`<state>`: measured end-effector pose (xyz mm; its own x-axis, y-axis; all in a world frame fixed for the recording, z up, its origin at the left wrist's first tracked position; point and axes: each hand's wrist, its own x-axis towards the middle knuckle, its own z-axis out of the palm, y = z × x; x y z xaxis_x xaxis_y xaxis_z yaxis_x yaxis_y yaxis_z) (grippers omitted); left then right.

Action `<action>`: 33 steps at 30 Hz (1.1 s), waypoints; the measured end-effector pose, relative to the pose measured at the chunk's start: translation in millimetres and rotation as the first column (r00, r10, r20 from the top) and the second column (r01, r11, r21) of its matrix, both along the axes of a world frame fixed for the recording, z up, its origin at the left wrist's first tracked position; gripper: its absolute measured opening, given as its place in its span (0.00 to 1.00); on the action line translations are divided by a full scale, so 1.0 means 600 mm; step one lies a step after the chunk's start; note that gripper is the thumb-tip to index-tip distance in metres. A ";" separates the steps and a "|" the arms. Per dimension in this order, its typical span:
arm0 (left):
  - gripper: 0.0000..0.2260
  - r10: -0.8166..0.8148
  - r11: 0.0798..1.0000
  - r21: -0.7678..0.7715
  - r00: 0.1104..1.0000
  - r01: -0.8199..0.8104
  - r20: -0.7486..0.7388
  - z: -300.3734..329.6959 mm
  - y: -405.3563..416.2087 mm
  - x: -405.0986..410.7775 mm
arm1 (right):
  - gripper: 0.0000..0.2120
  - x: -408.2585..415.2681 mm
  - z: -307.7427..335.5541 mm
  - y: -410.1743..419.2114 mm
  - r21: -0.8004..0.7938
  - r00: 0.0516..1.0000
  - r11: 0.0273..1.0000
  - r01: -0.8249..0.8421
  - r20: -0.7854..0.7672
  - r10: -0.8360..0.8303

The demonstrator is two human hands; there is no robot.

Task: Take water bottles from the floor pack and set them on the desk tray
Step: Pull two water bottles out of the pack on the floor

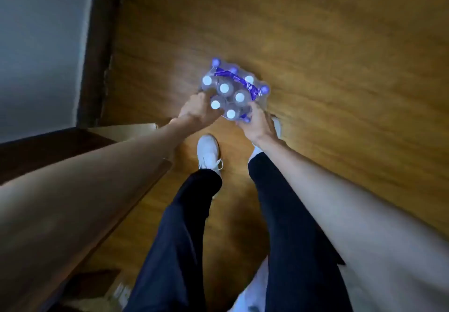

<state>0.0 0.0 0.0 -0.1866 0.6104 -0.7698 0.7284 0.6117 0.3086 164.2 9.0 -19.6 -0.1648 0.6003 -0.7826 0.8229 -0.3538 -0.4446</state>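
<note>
A pack of water bottles [233, 88] stands on the wooden floor, wrapped in clear film with purple print, white caps facing up. My left hand [198, 111] is closed around the near-left bottle with the white cap [215, 104]. My right hand [257, 122] grips the near-right edge of the pack film beside another capped bottle [231, 114]. The desk tray is not in view.
A dark wooden desk edge [48, 151] and a cardboard box [126, 130] lie to the left under my left arm. A dark baseboard [97, 51] and a grey wall run along the upper left. My white shoes [209, 153] stand just behind the pack.
</note>
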 end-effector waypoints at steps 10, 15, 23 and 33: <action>0.27 -0.210 0.978 -0.055 0.963 0.203 -0.170 -0.266 0.055 0.014 | 0.21 -0.038 -0.242 0.024 0.233 0.957 0.947 -0.220 0.239 0.163; 0.26 -0.197 0.980 -0.024 0.946 0.198 -0.257 -0.315 0.073 0.037 | 0.18 -0.062 -0.289 0.047 0.282 0.936 0.913 -0.294 0.279 0.215; 0.23 -0.054 0.996 0.067 0.982 0.067 -0.182 -0.282 0.062 0.038 | 0.21 -0.053 -0.255 0.056 0.257 0.977 0.959 -0.120 0.201 0.069; 0.25 0.219 0.949 0.246 0.974 -0.199 -0.057 0.032 0.003 0.062 | 0.16 -0.013 0.068 0.037 0.249 0.996 0.968 0.026 0.080 -0.047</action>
